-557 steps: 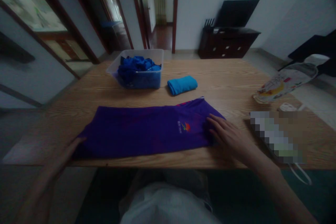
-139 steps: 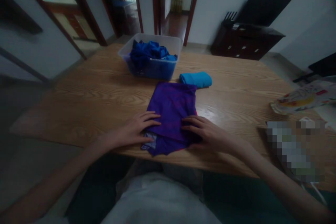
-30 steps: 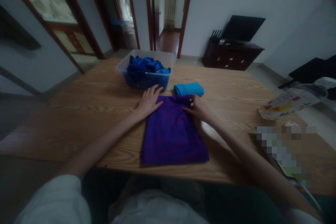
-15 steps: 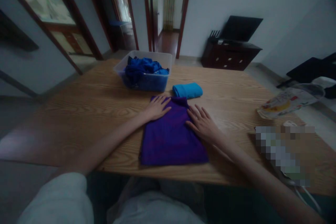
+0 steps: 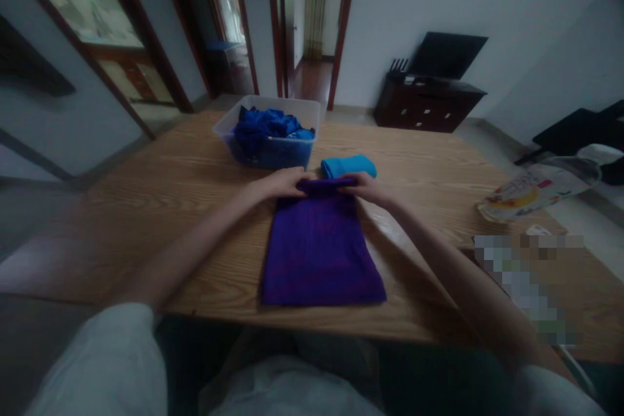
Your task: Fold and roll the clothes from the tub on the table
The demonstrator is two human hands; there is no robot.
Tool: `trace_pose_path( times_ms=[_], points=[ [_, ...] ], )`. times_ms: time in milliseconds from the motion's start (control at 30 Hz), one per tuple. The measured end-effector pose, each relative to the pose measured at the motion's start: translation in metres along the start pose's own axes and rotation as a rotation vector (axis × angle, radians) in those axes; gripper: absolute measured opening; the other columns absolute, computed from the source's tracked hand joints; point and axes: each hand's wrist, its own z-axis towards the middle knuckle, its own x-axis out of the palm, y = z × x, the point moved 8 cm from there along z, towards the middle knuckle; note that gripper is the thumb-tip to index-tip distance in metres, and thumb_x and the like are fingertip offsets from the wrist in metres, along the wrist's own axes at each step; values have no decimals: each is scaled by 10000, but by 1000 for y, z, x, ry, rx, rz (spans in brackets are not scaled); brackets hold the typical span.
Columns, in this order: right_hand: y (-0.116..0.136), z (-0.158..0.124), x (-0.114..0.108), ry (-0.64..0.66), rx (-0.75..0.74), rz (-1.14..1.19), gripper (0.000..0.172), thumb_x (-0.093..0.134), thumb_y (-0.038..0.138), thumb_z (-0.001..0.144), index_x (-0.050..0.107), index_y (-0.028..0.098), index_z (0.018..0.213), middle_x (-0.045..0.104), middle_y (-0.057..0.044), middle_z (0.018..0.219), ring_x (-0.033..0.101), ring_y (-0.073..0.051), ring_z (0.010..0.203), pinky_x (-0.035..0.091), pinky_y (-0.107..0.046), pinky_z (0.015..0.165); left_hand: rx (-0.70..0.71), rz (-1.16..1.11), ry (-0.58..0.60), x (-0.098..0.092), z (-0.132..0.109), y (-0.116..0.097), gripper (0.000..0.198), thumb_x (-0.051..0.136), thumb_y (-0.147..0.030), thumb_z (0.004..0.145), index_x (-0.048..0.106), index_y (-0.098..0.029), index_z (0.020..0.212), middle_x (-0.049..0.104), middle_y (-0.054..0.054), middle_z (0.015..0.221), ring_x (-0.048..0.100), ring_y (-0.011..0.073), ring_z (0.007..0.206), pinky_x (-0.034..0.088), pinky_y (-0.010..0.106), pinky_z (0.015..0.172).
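Note:
A purple garment (image 5: 319, 250), folded into a narrow rectangle, lies on the wooden table (image 5: 160, 208) in front of me. My left hand (image 5: 279, 183) grips its far left corner and my right hand (image 5: 366, 187) grips its far right corner. The far edge is lifted and curled over between the two hands. A rolled light-blue cloth (image 5: 348, 166) lies just beyond that edge.
A clear plastic bin (image 5: 267, 136) with crumpled blue clothes stands behind the hands. A printed bag (image 5: 536, 185) and a blurred object (image 5: 526, 279) lie at the table's right side. A dark cabinet (image 5: 429, 101) stands by the far wall.
Both hands lay flat on the garment's far end half a second ago. Now they have closed on its far corners and lifted that edge, which curls toward me.

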Motion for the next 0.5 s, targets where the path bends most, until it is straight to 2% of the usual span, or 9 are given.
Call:
trace_pose_path(
  times_ms=[100, 200, 367, 433, 500],
  points=[
    [10, -12, -15, -7, -59, 23, 271, 730, 436, 908, 775, 206, 1045, 736, -47, 923, 669, -240, 840, 548, -370, 789, 28, 41, -62, -19, -7, -19, 279, 647, -365, 986, 694, -202, 1207, 668, 73, 1154, 643, 240, 1030, 441, 325, 870],
    [24, -37, -25, -49, -117, 30, 237, 715, 410, 939, 762, 217, 1067, 715, -53, 989, 658, -247, 924, 526, -385, 863, 61, 160, -121, -23, -21, -43, 192, 577, -243, 1018, 659, -188, 1183, 667, 83, 1197, 647, 241, 1038, 420, 353, 885],
    [49, -79, -14, -10, -239, -13, 149, 697, 283, 965, 743, 223, 1094, 671, -84, 1089, 654, -265, 1049, 532, -420, 956, 105, 324, -67, 1, -49, -69, 196, 602, -171, 1006, 641, -183, 1198, 679, 104, 1196, 666, 252, 1034, 440, 374, 909],
    [55, -91, -4, 34, -290, -53, 202, 667, 175, 940, 729, 231, 1123, 654, -94, 1145, 658, -266, 1087, 552, -429, 970, 114, 333, -36, 13, -58, -72, 181, 577, -172, 1030, 650, -200, 1193, 688, 99, 1180, 675, 243, 1024, 449, 382, 950],
    [55, -99, 5, 49, -309, -138, 326, 597, 64, 900, 718, 242, 1145, 641, -108, 1250, 649, -274, 1169, 555, -452, 1010, 105, 326, -21, 22, -66, -72, 204, 534, -150, 1047, 663, -215, 1191, 694, 98, 1198, 679, 239, 1031, 453, 400, 991]
  ],
)
